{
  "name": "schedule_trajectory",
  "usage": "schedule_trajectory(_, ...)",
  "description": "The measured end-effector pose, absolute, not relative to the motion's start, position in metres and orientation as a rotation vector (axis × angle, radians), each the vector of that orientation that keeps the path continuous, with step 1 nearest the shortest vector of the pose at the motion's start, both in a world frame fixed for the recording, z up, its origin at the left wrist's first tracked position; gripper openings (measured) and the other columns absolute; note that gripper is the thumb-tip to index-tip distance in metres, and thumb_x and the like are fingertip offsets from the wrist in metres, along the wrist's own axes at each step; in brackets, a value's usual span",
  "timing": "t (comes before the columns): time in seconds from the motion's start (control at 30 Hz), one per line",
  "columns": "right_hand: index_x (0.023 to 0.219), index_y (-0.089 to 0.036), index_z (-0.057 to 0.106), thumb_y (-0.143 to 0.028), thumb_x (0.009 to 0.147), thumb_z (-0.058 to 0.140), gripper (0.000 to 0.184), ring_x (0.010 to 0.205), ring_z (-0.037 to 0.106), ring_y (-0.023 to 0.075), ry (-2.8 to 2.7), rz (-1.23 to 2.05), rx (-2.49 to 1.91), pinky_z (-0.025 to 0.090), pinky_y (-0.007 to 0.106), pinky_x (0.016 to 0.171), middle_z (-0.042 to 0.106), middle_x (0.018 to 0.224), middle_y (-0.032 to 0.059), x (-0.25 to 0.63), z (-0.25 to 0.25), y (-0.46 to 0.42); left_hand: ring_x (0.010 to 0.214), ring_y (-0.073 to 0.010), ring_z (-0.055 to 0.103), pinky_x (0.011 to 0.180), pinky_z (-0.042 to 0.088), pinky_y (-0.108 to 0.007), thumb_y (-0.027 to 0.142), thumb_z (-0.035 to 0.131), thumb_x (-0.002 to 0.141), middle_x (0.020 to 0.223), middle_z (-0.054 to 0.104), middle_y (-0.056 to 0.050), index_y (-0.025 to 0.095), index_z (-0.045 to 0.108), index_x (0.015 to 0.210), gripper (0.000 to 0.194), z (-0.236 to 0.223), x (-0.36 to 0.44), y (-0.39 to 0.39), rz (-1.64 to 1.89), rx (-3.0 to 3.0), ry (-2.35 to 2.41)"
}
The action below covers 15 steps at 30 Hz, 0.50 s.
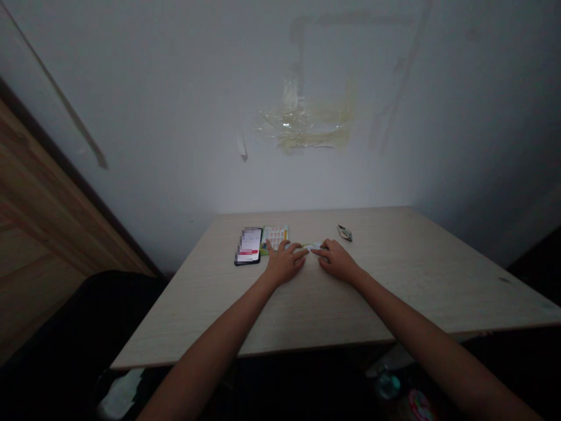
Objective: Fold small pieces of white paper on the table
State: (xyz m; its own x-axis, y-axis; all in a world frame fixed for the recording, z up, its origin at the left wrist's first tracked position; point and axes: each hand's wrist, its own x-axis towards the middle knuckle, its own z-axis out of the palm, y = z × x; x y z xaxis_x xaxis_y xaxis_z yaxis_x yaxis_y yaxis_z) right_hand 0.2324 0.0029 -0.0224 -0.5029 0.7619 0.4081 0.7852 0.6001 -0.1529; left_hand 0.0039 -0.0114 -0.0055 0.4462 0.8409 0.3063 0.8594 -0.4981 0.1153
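My left hand [284, 261] lies palm down with its fingers spread, over the lower right of a printed sheet [276, 233] and the left part of a narrow pale paper strip with a greenish edge [312, 247]. At the strip's right end is my right hand [335, 259], its fingers bent and closed on the paper, the index finger pointing left. Both hands cover much of the strip, so its full shape is hidden. The printed sheet shows rows of small coloured pictures. Just left of it rests a phone [249, 247] with its screen lit and partly blurred out.
A small dark and pale folded object [345, 233] lies behind my right hand; its kind is unclear. The wooden table [416, 263] meets a wall with peeling tape [307, 128]. Wooden boards stand at left. Below the front edge are a greenish container [388, 384] and a pink item [419, 404].
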Motion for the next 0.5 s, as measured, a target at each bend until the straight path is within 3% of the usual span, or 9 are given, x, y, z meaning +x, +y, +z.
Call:
schedule_trajectory(0.23,0.132,-0.027,0.063,-0.021,0.089,0.058,0.043,0.099,0.051,0.0231,-2.395,-0.063,-1.24,0.044,0.037,0.09,0.057,0.106,0.0109,0.2323,-0.0214,0.003,0.134,-0.0336,0.038,0.103,-0.004,-0.084,0.044,0.045,0.098,0.139,0.057,0.003,0.049,0.058,0.128,0.034,-0.0053,0.0037,-0.0126,-0.543,-2.611,-1.512)
schedule_trajectory(0.5,0.13,-0.026,0.064,-0.022,0.089,0.058,0.042,0.1,0.051,0.0226,-2.374,-0.021,-1.233,0.044,0.037,0.091,0.058,0.105,0.01,0.2337,-0.0192,0.0025,0.134,-0.0293,0.042,0.108,-0.007,-0.079,0.042,0.044,0.099,0.135,0.063,0.001,0.043,0.061,0.128,0.033,-0.0005,0.003,-0.0139,-0.582,-2.66,-1.437)
